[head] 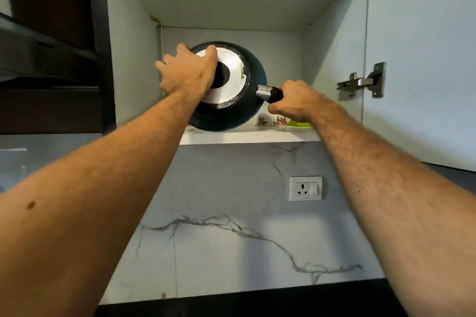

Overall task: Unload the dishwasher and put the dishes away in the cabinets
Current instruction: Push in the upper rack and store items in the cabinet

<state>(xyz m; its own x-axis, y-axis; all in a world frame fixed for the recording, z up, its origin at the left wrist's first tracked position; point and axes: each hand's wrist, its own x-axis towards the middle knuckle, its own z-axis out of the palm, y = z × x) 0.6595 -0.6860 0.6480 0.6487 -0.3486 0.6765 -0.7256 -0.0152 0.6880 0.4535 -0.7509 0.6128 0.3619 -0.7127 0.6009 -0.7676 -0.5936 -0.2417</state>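
A dark blue-green pan with a silver-white base faces me, tilted up on its edge inside the open wall cabinet. Its lower rim sits on the white cabinet shelf. My left hand lies over the pan's base and upper rim, fingers curled over the edge. My right hand grips the pan's black handle just past its chrome collar, to the right of the pan.
A floral bowl and a green dish sit on the shelf behind my right hand. The cabinet door stands open at the right with its hinge. A wall socket is set in the marble backsplash; a dark hood hangs at left.
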